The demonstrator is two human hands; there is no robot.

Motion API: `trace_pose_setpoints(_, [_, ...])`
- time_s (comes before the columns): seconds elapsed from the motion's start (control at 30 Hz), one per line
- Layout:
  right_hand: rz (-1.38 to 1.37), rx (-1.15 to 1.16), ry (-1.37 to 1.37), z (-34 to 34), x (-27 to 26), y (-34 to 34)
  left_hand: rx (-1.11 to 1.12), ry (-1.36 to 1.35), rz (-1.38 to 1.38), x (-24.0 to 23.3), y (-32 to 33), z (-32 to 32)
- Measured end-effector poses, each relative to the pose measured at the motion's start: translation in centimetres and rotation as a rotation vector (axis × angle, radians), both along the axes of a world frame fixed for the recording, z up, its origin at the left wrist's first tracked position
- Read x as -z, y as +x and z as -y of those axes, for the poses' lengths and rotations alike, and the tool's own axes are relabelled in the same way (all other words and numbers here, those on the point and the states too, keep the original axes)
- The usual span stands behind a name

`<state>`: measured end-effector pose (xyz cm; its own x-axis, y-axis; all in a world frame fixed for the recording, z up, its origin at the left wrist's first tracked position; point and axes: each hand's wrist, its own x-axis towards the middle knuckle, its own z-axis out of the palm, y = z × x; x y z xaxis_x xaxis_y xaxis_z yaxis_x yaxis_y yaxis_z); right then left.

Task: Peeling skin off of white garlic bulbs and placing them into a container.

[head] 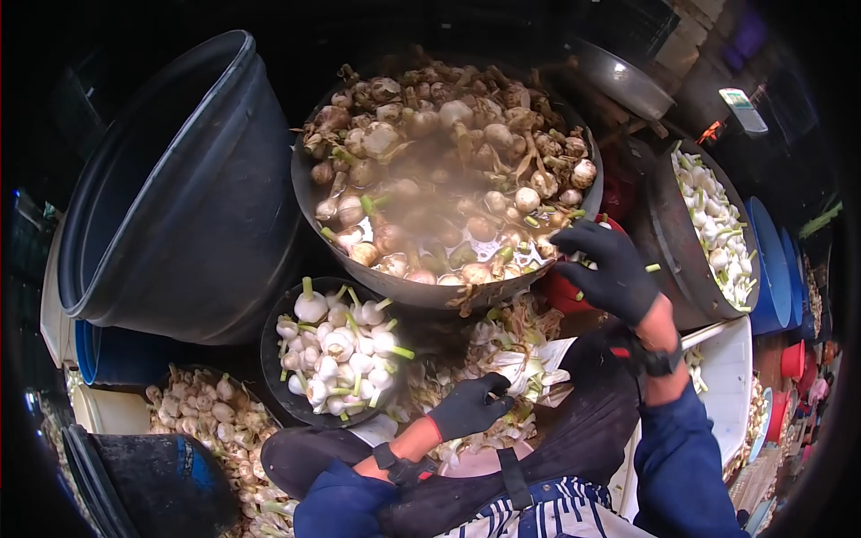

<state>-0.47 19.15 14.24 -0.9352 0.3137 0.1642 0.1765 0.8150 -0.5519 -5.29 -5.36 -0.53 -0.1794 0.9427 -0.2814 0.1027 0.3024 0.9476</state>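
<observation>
My right hand (pixel 609 269), in a black glove, is raised at the right rim of a large metal basin (pixel 397 286) of unpeeled garlic bulbs (pixel 498 134) in murky water. Its fingers are bent near a small red container (pixel 562 292); whether they hold anything cannot be told. My left hand (pixel 474 403), also black-gloved, is low before me with thumb and fingers curled beside a pile of garlic skins and leaves (pixel 511 336); what lies between the fingertips is unclear. A black bowl (pixel 272 350) of clean white garlic bulbs (pixel 340 346) stands to the left of that hand.
A big dark barrel (pixel 202 222) leans at the left. Unpeeled garlic (pixel 229 430) is heaped at lower left beside a black bucket (pixel 161 484). At the right stand a drum (pixel 672 249) topped with white garlic (pixel 720 235), blue tubs (pixel 767 269) and a white crate (pixel 730 390).
</observation>
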Motion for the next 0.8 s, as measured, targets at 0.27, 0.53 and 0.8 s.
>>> trace_pose_setpoints(0.27, [0.357, -0.364, 0.559, 5.1, 8.1, -23.5, -0.033, 0.089, -0.035, -1.0, -0.5, -0.1])
trace_pose_setpoints(0.53, [0.196, -0.275, 0.757, 4.5, 11.8, -26.3, -0.160, 0.118, 0.017, -1.6, -2.2, -0.2])
trace_pose_setpoints(0.8, [-0.125, -0.277, 0.438, 0.6, 4.9, -10.5, -0.362, 0.478, 1.238, -2.7, -5.8, 0.1])
